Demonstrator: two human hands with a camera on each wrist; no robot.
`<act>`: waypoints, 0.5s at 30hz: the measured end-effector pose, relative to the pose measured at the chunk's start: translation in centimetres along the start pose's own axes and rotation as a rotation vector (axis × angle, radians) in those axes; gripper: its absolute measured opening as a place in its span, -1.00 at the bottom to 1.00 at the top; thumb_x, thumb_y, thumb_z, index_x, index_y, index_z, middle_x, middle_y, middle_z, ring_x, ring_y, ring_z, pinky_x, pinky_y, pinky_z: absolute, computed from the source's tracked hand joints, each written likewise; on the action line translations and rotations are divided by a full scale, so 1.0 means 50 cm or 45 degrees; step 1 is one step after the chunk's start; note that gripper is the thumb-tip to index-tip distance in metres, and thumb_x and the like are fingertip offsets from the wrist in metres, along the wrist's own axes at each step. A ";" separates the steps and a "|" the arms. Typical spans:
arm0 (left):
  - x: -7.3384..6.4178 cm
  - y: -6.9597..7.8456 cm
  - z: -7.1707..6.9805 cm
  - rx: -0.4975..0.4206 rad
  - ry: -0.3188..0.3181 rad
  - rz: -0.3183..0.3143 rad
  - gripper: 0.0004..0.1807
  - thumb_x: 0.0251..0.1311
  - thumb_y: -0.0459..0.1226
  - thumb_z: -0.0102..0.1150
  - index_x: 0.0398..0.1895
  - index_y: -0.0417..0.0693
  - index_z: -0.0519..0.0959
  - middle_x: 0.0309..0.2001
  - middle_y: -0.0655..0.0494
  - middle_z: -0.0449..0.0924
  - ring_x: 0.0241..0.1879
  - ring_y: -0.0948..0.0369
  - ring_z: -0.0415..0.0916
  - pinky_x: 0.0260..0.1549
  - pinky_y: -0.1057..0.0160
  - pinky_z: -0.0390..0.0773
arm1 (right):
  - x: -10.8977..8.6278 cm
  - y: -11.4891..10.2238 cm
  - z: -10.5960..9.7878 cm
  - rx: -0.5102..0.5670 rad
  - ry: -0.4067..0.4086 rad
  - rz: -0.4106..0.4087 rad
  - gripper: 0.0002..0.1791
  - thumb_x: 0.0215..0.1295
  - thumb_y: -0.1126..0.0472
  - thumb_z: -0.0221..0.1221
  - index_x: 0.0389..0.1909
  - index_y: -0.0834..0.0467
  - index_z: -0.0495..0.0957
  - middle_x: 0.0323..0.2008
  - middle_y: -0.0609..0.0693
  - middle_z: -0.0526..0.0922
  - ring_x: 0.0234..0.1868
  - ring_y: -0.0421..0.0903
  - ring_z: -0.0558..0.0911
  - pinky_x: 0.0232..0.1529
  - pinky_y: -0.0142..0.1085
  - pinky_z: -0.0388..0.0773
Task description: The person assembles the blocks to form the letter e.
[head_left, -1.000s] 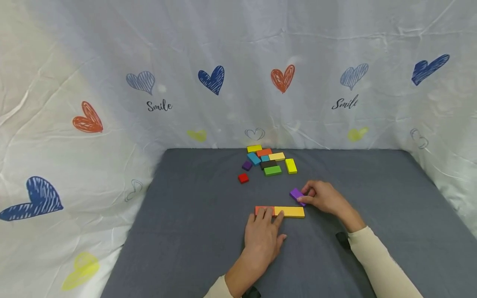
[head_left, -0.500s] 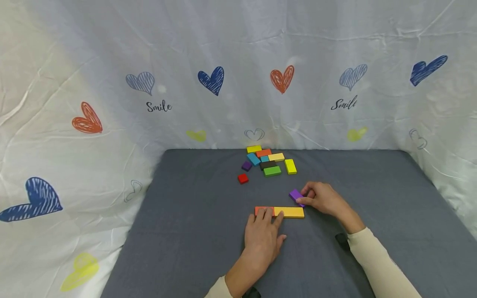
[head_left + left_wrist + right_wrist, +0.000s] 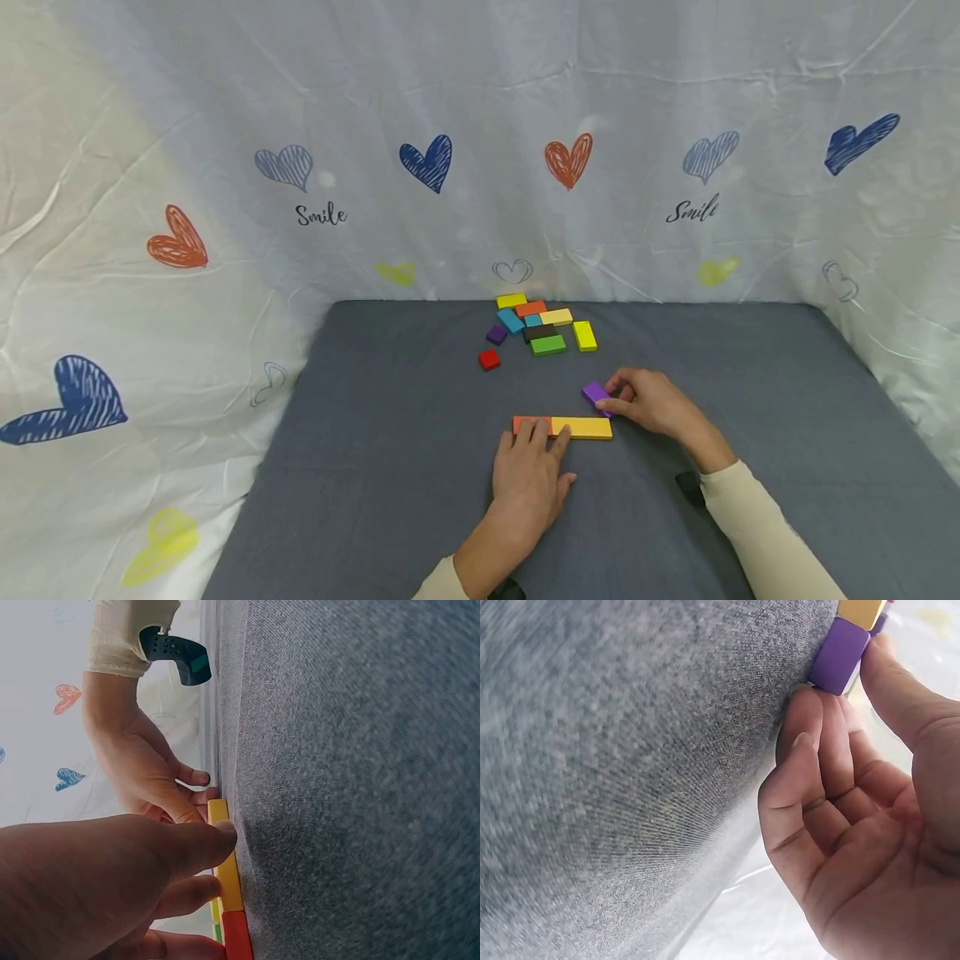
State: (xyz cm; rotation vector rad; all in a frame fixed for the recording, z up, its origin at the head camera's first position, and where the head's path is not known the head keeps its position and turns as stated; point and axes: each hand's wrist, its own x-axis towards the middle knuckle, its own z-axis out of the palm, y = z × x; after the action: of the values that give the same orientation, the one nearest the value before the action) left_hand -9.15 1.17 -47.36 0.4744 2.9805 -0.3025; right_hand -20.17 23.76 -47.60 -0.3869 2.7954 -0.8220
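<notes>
Grey cloth (image 3: 360, 467) is lying under everything; it's probably giving some drag, so any sliding should be slow and flat. My left hand (image 3: 522, 487) is gripping nothing: fingers fairly straight, tips resting across the row. My right hand (image 3: 654, 402) is pinching, thumb on one side, fingertips opposite, spread no wider than the block between them. The far cluster of blocks (image 3: 548, 345) is sitting well apart, so it isn't crowding me. The row (image 3: 579, 428) is running left to right: yellow bar (image 3: 592, 429) meeting a reddish block (image 3: 238, 936) end to end, my left fingers partly hiding the latter. My read: steadying is working best with pressure going straight down on both sides of the seam, no sideways shove. The purple block (image 3: 595, 392) is slanting just beyond the bar's right end, inside my right pinch; can't tell if its near corner is touching. Light squeeze should be enough; I'm wanting the thumb low on its side, since tipping could be knocking the bar crooked. The small red block (image 3: 489, 360) is sitting off left, not interfering.
</notes>
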 end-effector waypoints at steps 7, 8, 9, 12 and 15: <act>-0.002 -0.002 0.001 0.002 0.010 0.004 -0.27 0.43 0.37 0.03 0.62 0.58 0.28 0.28 0.18 0.39 0.29 0.17 0.31 0.22 0.08 0.40 | 0.000 -0.001 0.001 -0.011 -0.004 0.000 -0.60 0.40 -0.04 0.40 -0.03 0.22 0.68 -0.48 -0.06 0.57 -0.49 -0.12 0.48 -0.44 -0.23 0.42; -0.001 -0.003 0.001 0.004 0.011 0.004 -0.28 0.42 0.37 0.03 0.61 0.58 0.28 0.27 0.18 0.39 0.28 0.18 0.31 0.21 0.08 0.40 | 0.000 0.000 0.001 -0.011 -0.005 -0.002 -0.61 0.41 -0.05 0.39 -0.05 0.21 0.69 -0.48 -0.06 0.57 -0.50 -0.12 0.48 -0.44 -0.24 0.42; -0.001 -0.003 0.002 0.004 0.011 0.005 -0.28 0.42 0.37 0.03 0.61 0.58 0.28 0.27 0.18 0.39 0.28 0.18 0.31 0.21 0.08 0.40 | 0.001 0.000 0.000 -0.012 -0.004 -0.005 -0.63 0.43 -0.05 0.37 -0.06 0.20 0.69 -0.49 -0.06 0.57 -0.50 -0.12 0.48 -0.44 -0.24 0.41; -0.001 -0.002 0.002 0.013 0.012 0.006 -0.28 0.42 0.38 0.03 0.61 0.58 0.28 0.25 0.19 0.39 0.27 0.18 0.31 0.20 0.08 0.40 | 0.004 0.003 -0.004 -0.018 0.002 -0.015 -0.63 0.48 -0.06 0.32 -0.08 0.20 0.70 -0.45 -0.06 0.60 -0.47 -0.13 0.50 -0.41 -0.24 0.44; -0.001 -0.001 0.002 0.031 0.011 0.008 -0.28 0.43 0.38 0.02 0.61 0.59 0.28 0.24 0.19 0.38 0.26 0.18 0.31 0.19 0.09 0.40 | 0.008 0.008 -0.011 -0.023 0.018 -0.027 -0.60 0.51 -0.06 0.29 -0.03 0.23 0.70 -0.35 -0.03 0.68 -0.41 -0.13 0.55 -0.34 -0.21 0.51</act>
State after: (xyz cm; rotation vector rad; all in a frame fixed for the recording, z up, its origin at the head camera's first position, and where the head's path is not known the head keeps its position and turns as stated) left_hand -9.11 1.08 -47.45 0.4883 2.9868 -0.3372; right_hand -20.78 24.22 -47.39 -0.4157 2.8178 -0.8078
